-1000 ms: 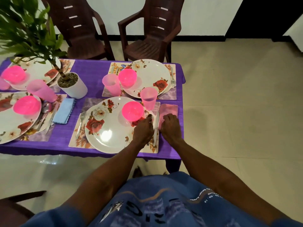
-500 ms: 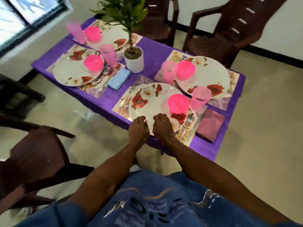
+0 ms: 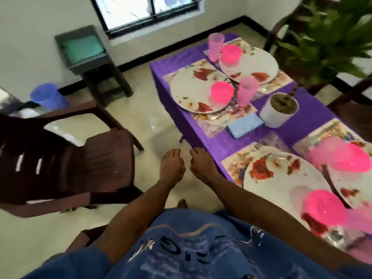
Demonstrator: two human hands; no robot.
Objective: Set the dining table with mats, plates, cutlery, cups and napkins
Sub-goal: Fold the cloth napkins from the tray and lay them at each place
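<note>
Pulling off the near floral plate (image 3: 281, 178): a second ago both hands were at its right-side cutlery and pink napkin, now the left hand (image 3: 172, 168) and right hand (image 3: 202, 165) hang left of it, past the table (image 3: 217, 143) edge, fingers loosely curled, holding nothing. View has swung left. Blue napkin (image 3: 244, 125) lies beyond the plate. This setting looks finished; probably moving on.

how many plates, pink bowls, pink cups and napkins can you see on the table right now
plates: 4
pink bowls: 4
pink cups: 3 clear ones; the blurred right edge may hide more
napkins: 1, blue
total: 12
</note>
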